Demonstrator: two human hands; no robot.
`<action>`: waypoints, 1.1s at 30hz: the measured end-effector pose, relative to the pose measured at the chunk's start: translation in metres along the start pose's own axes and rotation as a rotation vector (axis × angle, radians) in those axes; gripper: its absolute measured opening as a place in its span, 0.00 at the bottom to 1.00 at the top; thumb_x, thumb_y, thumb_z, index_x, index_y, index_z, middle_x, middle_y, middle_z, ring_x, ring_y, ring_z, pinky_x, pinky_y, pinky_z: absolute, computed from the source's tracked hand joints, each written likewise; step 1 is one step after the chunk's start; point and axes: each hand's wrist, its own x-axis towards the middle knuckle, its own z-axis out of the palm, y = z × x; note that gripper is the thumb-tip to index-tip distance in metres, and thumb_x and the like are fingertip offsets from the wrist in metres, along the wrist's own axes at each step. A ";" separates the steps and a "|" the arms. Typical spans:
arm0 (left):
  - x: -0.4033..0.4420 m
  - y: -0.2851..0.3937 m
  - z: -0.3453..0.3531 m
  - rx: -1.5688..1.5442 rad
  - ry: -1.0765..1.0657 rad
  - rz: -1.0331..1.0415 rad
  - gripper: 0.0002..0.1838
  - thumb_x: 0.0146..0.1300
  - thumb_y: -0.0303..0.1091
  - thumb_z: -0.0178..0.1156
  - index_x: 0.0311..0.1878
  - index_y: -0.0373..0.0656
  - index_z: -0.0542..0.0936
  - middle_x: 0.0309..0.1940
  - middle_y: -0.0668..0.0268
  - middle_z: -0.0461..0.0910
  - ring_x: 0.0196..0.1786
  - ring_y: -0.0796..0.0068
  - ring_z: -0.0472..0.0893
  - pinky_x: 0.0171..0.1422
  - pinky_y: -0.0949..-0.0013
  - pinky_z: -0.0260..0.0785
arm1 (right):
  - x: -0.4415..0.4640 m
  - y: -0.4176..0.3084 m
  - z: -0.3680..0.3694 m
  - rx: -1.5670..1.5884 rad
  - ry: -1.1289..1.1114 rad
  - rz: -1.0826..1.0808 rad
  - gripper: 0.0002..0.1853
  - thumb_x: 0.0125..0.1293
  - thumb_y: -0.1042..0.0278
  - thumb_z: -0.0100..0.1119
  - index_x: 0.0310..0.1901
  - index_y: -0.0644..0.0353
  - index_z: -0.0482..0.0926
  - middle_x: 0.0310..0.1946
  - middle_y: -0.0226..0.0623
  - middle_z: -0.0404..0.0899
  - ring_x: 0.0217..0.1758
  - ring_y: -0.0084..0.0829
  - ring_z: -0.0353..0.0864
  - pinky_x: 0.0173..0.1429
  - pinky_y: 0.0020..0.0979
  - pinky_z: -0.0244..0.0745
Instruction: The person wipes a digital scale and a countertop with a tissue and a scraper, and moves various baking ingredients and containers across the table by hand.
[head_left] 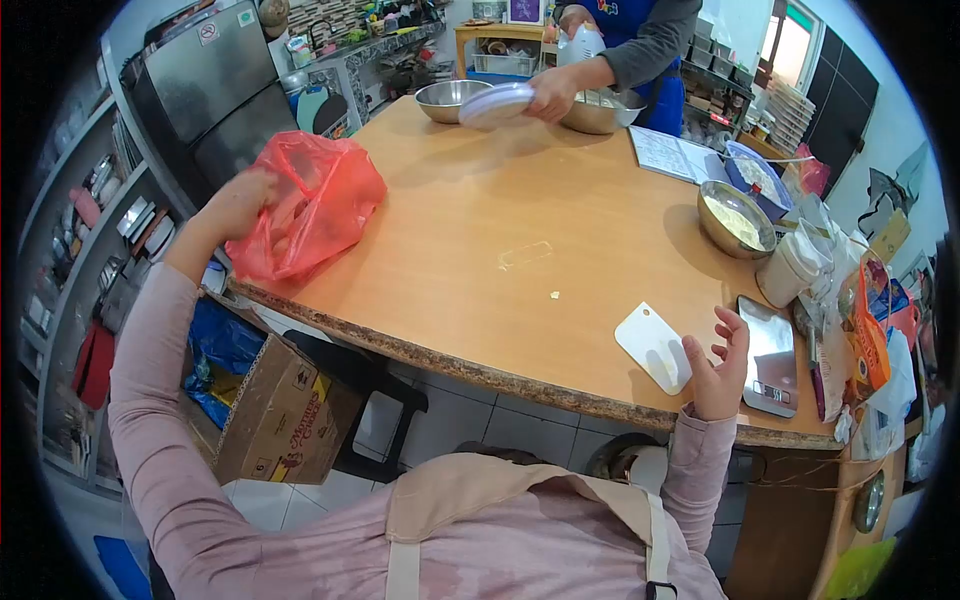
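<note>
My left hand [248,200] is at the upper left side of a red translucent plastic bag [325,205], its fingers curled on the thin plastic. Rounded shapes show faintly through the bag, which stands at the table's left edge. Over the right front of the table, my right hand [722,365] is held up with its fingers apart and nothing in it. Beside that hand lies a white flat scraper [648,342] with a small hole at one end. A digital kitchen scale [768,350] with a metal top is just to its right.
Across the wooden table [450,260], a person in a blue apron holds a blurred round lid [497,104] near two metal bowls. At right are a bowl of pale powder [737,219], a jar [790,268], an open notebook [672,155] and bags. A cardboard box [285,415] sits below left.
</note>
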 end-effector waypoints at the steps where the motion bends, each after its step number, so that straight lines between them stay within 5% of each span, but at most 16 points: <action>1: 0.002 0.014 -0.020 0.012 0.111 -0.052 0.15 0.44 0.25 0.56 0.40 0.44 0.76 0.48 0.64 0.73 0.54 0.62 0.70 0.56 0.64 0.63 | 0.001 0.001 0.000 0.010 -0.009 0.003 0.29 0.52 0.63 0.66 0.55 0.58 0.68 0.51 0.32 0.69 0.52 0.28 0.65 0.51 0.30 0.62; 5: 0.020 0.021 -0.011 0.228 0.677 0.019 0.14 0.52 0.28 0.53 0.44 0.48 0.75 0.57 0.67 0.69 0.65 0.68 0.62 0.67 0.63 0.54 | 0.003 0.002 0.000 0.023 -0.037 0.008 0.28 0.52 0.63 0.67 0.54 0.57 0.68 0.51 0.31 0.70 0.52 0.27 0.65 0.50 0.30 0.62; 8: 0.038 0.015 0.012 0.370 0.668 0.080 0.13 0.53 0.31 0.52 0.43 0.50 0.76 0.59 0.69 0.68 0.69 0.71 0.58 0.71 0.60 0.47 | 0.001 -0.003 -0.001 0.046 -0.027 0.018 0.28 0.50 0.65 0.66 0.54 0.59 0.69 0.50 0.34 0.69 0.52 0.31 0.66 0.51 0.32 0.63; 11: 0.053 -0.005 0.032 0.462 0.332 0.067 0.09 0.55 0.33 0.51 0.39 0.51 0.77 0.56 0.71 0.71 0.65 0.73 0.63 0.69 0.58 0.49 | 0.001 -0.002 -0.001 0.047 -0.021 0.015 0.27 0.50 0.65 0.66 0.53 0.60 0.69 0.49 0.35 0.69 0.51 0.32 0.66 0.50 0.33 0.64; 14: 0.057 -0.007 0.007 0.205 0.518 -0.122 0.05 0.55 0.29 0.53 0.34 0.47 0.76 0.46 0.70 0.76 0.57 0.75 0.71 0.62 0.64 0.57 | 0.002 0.000 -0.002 0.037 -0.016 0.004 0.27 0.50 0.64 0.66 0.52 0.60 0.70 0.49 0.35 0.70 0.50 0.32 0.67 0.50 0.33 0.64; 17: 0.056 -0.031 -0.027 -0.886 0.578 -0.392 0.05 0.55 0.23 0.50 0.33 0.44 0.74 0.36 0.70 0.77 0.45 0.78 0.74 0.52 0.71 0.62 | 0.002 0.001 -0.001 0.043 -0.022 0.013 0.27 0.50 0.63 0.67 0.51 0.60 0.70 0.48 0.35 0.70 0.50 0.32 0.68 0.50 0.33 0.65; 19: 0.063 -0.062 -0.041 -0.823 0.783 -0.225 0.07 0.56 0.20 0.46 0.35 0.42 0.72 0.32 0.71 0.74 0.39 0.79 0.73 0.46 0.74 0.63 | 0.002 0.000 -0.001 0.044 -0.027 0.017 0.26 0.50 0.62 0.67 0.51 0.60 0.70 0.48 0.35 0.70 0.49 0.32 0.68 0.49 0.33 0.65; 28: 0.079 -0.048 -0.122 -1.073 0.857 -0.369 0.06 0.66 0.29 0.45 0.39 0.45 0.73 0.33 0.75 0.72 0.37 0.84 0.68 0.46 0.75 0.63 | 0.001 -0.002 -0.001 0.080 -0.026 0.015 0.24 0.50 0.65 0.66 0.50 0.58 0.71 0.47 0.34 0.71 0.49 0.32 0.68 0.49 0.33 0.66; 30: 0.098 -0.074 -0.130 -1.191 0.840 -0.293 0.18 0.64 0.38 0.53 0.56 0.46 0.68 0.50 0.67 0.70 0.51 0.77 0.69 0.55 0.71 0.62 | 0.001 -0.005 -0.002 0.071 -0.029 0.022 0.24 0.50 0.65 0.66 0.50 0.58 0.72 0.47 0.34 0.71 0.50 0.32 0.68 0.50 0.34 0.66; 32: 0.102 -0.077 -0.148 -1.222 0.908 -0.154 0.20 0.65 0.43 0.54 0.56 0.45 0.67 0.49 0.66 0.70 0.49 0.77 0.70 0.52 0.70 0.64 | 0.002 -0.001 -0.003 0.039 -0.013 0.007 0.23 0.50 0.66 0.66 0.49 0.58 0.72 0.47 0.35 0.71 0.51 0.33 0.69 0.51 0.35 0.66; 33: 0.101 -0.063 -0.174 -1.191 0.983 -0.053 0.15 0.67 0.44 0.51 0.48 0.45 0.70 0.40 0.70 0.71 0.39 0.79 0.70 0.44 0.72 0.66 | 0.003 0.001 -0.002 0.025 -0.005 -0.002 0.23 0.50 0.66 0.66 0.49 0.58 0.72 0.47 0.35 0.71 0.51 0.33 0.69 0.51 0.35 0.66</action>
